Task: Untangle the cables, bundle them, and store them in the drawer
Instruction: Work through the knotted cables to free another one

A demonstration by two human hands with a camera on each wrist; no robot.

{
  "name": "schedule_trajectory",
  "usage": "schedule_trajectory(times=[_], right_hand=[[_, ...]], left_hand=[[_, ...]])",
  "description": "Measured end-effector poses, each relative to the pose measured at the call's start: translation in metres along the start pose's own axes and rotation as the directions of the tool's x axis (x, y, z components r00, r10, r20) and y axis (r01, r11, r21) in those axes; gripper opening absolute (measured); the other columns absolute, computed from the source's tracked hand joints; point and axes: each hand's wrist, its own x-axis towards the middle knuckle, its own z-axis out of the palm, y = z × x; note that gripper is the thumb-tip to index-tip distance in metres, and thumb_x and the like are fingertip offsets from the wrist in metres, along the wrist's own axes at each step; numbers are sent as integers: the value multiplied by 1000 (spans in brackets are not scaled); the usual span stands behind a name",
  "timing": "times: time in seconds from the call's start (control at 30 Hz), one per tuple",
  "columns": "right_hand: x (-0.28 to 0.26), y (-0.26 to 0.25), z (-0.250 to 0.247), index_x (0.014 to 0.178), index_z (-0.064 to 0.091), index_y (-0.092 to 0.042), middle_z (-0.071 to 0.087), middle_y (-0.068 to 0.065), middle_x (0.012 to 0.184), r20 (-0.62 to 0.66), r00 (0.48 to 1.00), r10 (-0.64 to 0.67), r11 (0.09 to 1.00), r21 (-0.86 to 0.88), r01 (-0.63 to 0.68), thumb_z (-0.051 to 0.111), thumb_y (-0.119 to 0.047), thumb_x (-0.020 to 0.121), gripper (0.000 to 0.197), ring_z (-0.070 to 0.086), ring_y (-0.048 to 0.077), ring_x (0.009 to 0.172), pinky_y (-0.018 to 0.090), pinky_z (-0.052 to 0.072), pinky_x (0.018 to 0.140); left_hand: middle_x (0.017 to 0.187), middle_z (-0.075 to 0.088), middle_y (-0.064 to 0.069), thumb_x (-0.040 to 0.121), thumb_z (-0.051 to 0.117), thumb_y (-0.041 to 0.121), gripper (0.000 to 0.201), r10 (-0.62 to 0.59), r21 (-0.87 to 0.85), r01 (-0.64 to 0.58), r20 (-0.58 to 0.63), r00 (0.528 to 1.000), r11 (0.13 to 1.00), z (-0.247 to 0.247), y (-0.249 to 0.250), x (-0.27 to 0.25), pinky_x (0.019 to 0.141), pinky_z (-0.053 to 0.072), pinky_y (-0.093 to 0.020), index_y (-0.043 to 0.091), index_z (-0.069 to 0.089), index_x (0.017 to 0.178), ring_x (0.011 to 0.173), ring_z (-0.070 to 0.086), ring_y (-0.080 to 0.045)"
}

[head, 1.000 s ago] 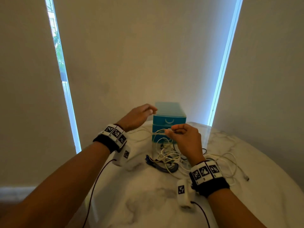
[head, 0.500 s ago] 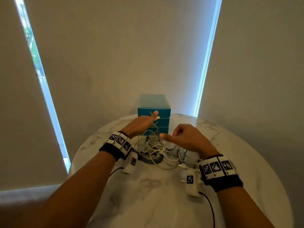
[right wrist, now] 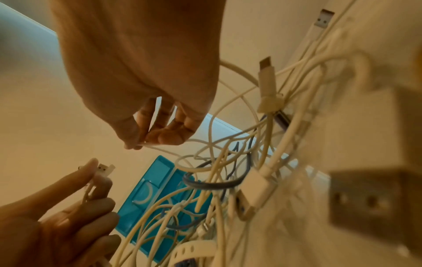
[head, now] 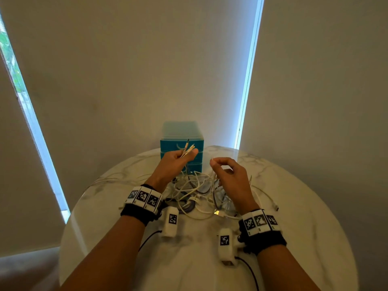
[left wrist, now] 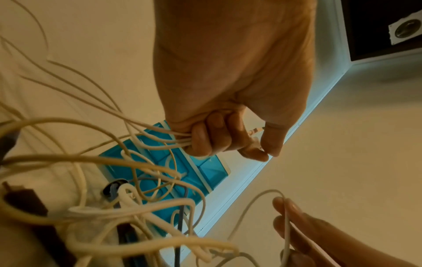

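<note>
Nearest, low in the head view, the two forearms with marker wristbands reach in over the round white marble desk (head: 294, 206). Just beyond the wrists, at the centre of the frame, lies the tangled heap of cream and grey cables (head: 197, 192), loops crossing each other and several plugs lying loose on the stone.

Above the heap the hands have changed roles. The left hand (head: 174, 164), half a second ago stretched toward the box, is now lifted with its fingers (left wrist: 200, 142) curled round a gathered bunch of plug ends (head: 188, 149), thumb pressed against them; the leads trail from it down into the pile. The right hand (head: 228, 177), right of centre, has drawn back from its earlier pointing reach, and its fingers (right wrist: 160, 137) pinch one thin white cable (left wrist: 255, 207) that arcs up out of the tangle.

Farthest, against the blind, the small teal plastic drawer unit (head: 181, 143) stands with its drawers closed.

Judging from this, untangling is under way: ends are being collected in one hand while strands are teased free. Bundling and storing remain undone.
</note>
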Motion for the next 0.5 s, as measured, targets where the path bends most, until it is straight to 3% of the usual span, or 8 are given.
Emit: schedule_trajectory(times=[0.07,0.13,0.23,0.27,0.33,0.43,0.5], right_hand=[[1,5,2,105,78,-35,76,-14,111,14,999,-48,998,-37,48,77,-44,98,11,71,15,99,35,61,86],[3,9,3,107,79,-32,78,-14,110,44,994,-97,993,-68,99,76,-37,100,9,70,13,100,33,59,88],[5,15,3,105,82,-28,79,-14,105,91,984,-151,984,-84,159,77,-29,99,7,70,14,97,27,55,83],[5,16,3,104,82,-28,79,-14,104,102,983,-155,983,-88,164,77,-29,99,7,69,16,96,21,54,80],[3,16,2,104,82,-29,78,-16,103,126,983,-134,984,-98,146,78,-31,98,7,67,16,94,15,51,77],[1,13,4,104,82,-30,78,-15,103,155,980,-126,982,-117,145,79,-34,97,9,64,14,91,24,53,81],[1,11,4,105,82,-31,78,-14,106,156,981,-115,984,-115,133,80,-35,96,10,65,14,96,31,57,84]], left_hand=[[85,77,20,99,65,59,45,-12,4,12,-1,1000,1000,0,2,-6,76,47,-26,19,84,102,85,64,-2],[77,75,28,99,63,61,41,-24,11,23,39,999,1000,3,2,-14,74,46,-23,27,86,101,82,63,5],[91,80,18,97,66,63,38,-3,37,0,71,997,999,5,-2,-19,77,46,-21,32,87,98,87,68,4],[86,80,16,96,69,59,34,8,22,-10,74,997,1000,6,-5,-19,75,47,-20,30,87,96,84,69,4],[59,66,20,96,75,48,26,0,-35,2,54,999,999,5,-5,-19,63,41,-16,26,85,87,59,59,6],[48,45,20,93,80,44,29,-23,-87,25,26,999,996,4,-9,-16,55,34,-19,30,80,69,46,42,1],[49,41,16,92,81,46,26,-54,-136,54,1,999,989,3,-11,-14,52,32,-20,25,84,77,47,35,-3]])
